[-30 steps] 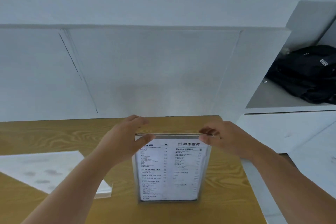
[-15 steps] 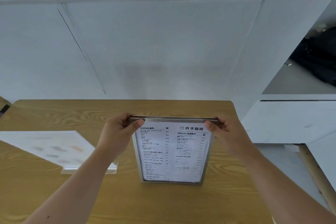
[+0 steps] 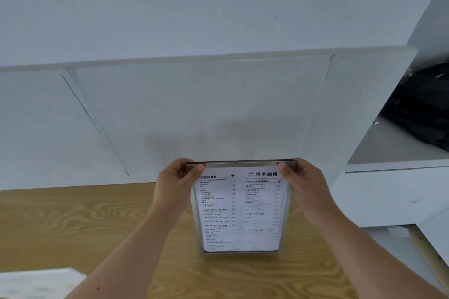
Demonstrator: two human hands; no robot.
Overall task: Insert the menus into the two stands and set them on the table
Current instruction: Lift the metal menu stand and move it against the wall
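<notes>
Wooden table fills the bottom of the view, light brown with wavy lines in it. Both hands hold one menu stand up by its top corners. The left hand pinches the top left corner, thumb in front and fingers behind. The right hand pinches the top right corner the same way. The stand is upright, and I cannot tell if its bottom edge touches the table. A white menu sits inside it (the small words are too blurry to read, but "COFFEE" shows near the top). Another white sheet lies flat on the table at the bottom left, well apart from the stand. Behind the table is a white wall. A black bag rests on a shelf at the right.
</notes>
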